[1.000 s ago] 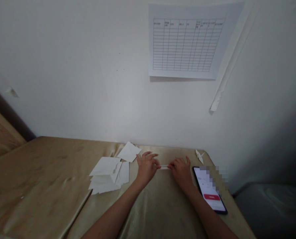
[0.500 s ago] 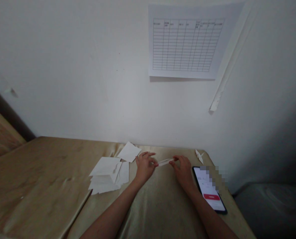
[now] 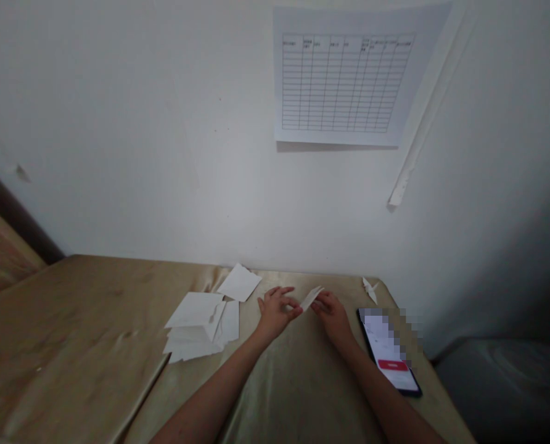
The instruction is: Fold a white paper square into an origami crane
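A small folded piece of white paper (image 3: 311,298) is held between my two hands, a little above the cloth-covered surface. My left hand (image 3: 277,310) pinches its lower left end between thumb and finger, with the other fingers raised. At the paper's right side, my right hand (image 3: 333,314) grips with thumb and fingertips. The fold's inner layers are too small to make out. A separate square sheet of white paper (image 3: 239,282) lies just beyond my left hand.
Left of my hands is a loose pile of white paper sheets (image 3: 194,309). To the right lie a lit phone (image 3: 386,348) and a small folded paper bird (image 3: 370,288). The wall behind carries a printed table (image 3: 344,83). Shiny tan cloth (image 3: 94,333) covers the surface.
My hands have come closer together. The folded paper has turned from nearly level to a steep slant, its upper end now to the right.
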A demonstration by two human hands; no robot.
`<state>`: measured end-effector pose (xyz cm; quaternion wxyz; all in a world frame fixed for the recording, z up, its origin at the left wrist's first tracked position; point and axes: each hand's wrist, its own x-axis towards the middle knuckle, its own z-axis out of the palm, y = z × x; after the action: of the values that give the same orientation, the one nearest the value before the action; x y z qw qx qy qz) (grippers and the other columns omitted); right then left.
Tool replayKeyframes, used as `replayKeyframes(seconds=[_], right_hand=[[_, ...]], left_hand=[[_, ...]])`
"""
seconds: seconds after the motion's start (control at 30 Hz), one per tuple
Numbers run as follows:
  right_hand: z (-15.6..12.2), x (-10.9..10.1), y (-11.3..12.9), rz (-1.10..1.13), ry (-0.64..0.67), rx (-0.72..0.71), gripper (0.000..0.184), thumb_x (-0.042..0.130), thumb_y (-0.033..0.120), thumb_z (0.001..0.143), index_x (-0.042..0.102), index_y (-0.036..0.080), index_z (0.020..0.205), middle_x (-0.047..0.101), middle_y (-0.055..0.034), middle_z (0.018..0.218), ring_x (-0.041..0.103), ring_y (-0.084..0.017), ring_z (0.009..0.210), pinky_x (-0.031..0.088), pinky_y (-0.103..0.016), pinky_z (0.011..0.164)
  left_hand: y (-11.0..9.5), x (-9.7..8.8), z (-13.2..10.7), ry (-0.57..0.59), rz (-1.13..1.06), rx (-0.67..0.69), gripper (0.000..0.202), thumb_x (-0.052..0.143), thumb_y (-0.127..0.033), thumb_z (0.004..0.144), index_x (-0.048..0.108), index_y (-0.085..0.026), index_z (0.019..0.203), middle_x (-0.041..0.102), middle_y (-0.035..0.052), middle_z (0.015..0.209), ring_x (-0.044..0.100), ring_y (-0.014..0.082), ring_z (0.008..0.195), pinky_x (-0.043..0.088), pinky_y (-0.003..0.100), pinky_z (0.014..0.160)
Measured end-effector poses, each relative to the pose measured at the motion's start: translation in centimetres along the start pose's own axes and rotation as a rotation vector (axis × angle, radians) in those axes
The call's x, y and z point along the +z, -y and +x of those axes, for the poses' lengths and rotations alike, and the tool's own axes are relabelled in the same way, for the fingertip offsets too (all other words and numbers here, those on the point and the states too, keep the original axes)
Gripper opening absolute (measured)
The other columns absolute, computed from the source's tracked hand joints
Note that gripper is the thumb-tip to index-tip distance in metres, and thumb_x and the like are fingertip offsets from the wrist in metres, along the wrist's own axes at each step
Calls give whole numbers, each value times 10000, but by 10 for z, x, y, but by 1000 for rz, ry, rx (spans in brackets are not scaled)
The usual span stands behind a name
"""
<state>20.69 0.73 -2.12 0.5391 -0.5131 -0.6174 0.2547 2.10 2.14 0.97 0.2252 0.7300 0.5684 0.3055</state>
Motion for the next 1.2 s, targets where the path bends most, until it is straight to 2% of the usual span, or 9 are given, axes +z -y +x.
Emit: replayKeyframes(seconds=[0.13, 0.23, 0.37, 0.47, 0.67, 0.83, 1.03, 1.2], right_hand=[[1, -1, 1, 62, 51, 15, 268, 631, 455, 820, 733, 227, 916, 719, -73, 1007, 643, -250, 996, 481, -404, 951], [1, -2, 2, 64, 91, 57, 304, 608, 486, 833, 720, 212, 903, 741, -66, 947, 668, -247, 923, 505, -391, 892], [-1, -3, 6, 37, 89, 79, 336, 601, 507, 838, 735, 201, 871, 761, -72, 902, 687, -258, 886, 508, -401, 871], [-3, -2, 8, 8, 63, 81, 328, 613, 513, 831, 745, 214, 869, 766, -68, 909, 689, -263, 892, 510, -411, 871], [-4, -1, 10, -25, 77, 51, 293, 622, 496, 836, 742, 229, 851, 755, -64, 905, 674, -255, 903, 500, -396, 873], [-5, -2, 15, -118, 33, -20, 251, 625, 471, 839, 707, 240, 784, 725, -44, 874, 637, -237, 915, 458, -403, 934], [-6, 3, 17, -183, 14, -90, 179, 607, 376, 846, 651, 235, 746, 699, -55, 891, 591, -247, 967, 425, -409, 951], [-8, 6, 12, -228, -18, -81, 144, 642, 337, 817, 625, 234, 719, 664, -63, 917, 554, -262, 1023, 431, -411, 942]], left_hand=[[-3, -1, -2, 50, 5, -17, 17, 783, -297, 770, 782, -313, 768, 649, -39, 1371, 416, 323, 1379, 213, 671, 1144], [-3, 0, -2, 45, 13, 3, 37, 785, -294, 772, 783, -318, 800, 652, -37, 1363, 419, 315, 1379, 232, 645, 1151], [-1, 2, -1, -71, -8, 77, 101, 773, -298, 790, 786, -312, 889, 672, -12, 1319, 461, 284, 1337, 318, 540, 1151], [0, 2, -1, -153, -40, 136, 76, 763, -298, 806, 791, -302, 876, 688, -3, 1276, 473, 267, 1310, 349, 485, 1145], [-1, 1, -3, -161, -47, 160, 40, 800, -274, 765, 793, -303, 792, 685, 0, 1272, 433, 288, 1326, 330, 521, 1143], [-6, 0, -6, -158, -64, 136, 45, 778, -247, 767, 781, -292, 765, 670, -5, 1294, 410, 300, 1340, 276, 579, 1159], [-14, -1, -11, -191, -47, 129, 86, 789, -189, 727, 762, -271, 731, 666, 0, 1282, 423, 300, 1326, 245, 586, 1172], [-16, 1, -13, -212, -26, 170, 113, 798, -176, 708, 757, -282, 718, 653, -4, 1285, 427, 297, 1316, 222, 600, 1178]])
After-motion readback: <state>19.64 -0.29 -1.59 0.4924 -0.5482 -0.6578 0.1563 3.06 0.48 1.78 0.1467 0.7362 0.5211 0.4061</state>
